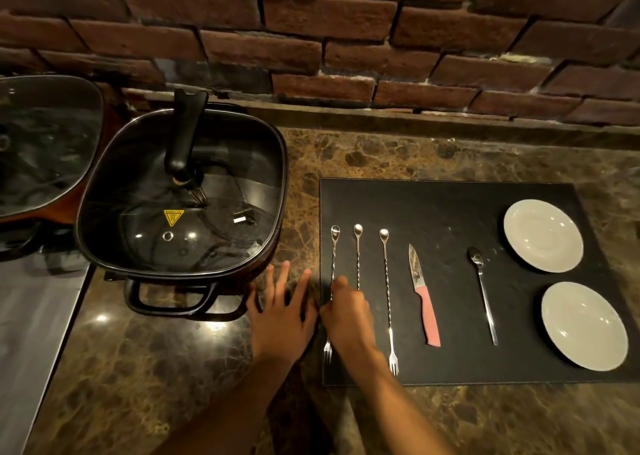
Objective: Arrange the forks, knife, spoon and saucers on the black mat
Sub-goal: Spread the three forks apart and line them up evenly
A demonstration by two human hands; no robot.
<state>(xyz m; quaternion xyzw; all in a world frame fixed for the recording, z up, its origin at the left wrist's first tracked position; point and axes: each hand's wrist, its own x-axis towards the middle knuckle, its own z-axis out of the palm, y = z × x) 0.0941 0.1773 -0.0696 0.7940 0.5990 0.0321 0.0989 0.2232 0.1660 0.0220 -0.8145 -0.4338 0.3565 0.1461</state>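
A black mat (450, 205) lies on the marble counter. Three long twisted forks lie side by side at its left: the leftmost fork (334, 253), the middle fork (357, 250) and the right fork (387, 292). To their right are a pink-handled knife (424, 298), a spoon (483, 292) and two white saucers, the far saucer (543, 235) and the near saucer (584, 325). My right hand (348, 311) rests over the leftmost and middle forks, fingers curled on the leftmost one's shaft. My left hand (282, 309) lies flat and spread on the counter left of the mat.
A black electric pan with a glass lid (180, 191) stands left of the mat, its handle (173, 298) near my left hand. Another glass lid (41, 143) sits at the far left. A brick wall (346, 39) backs the counter.
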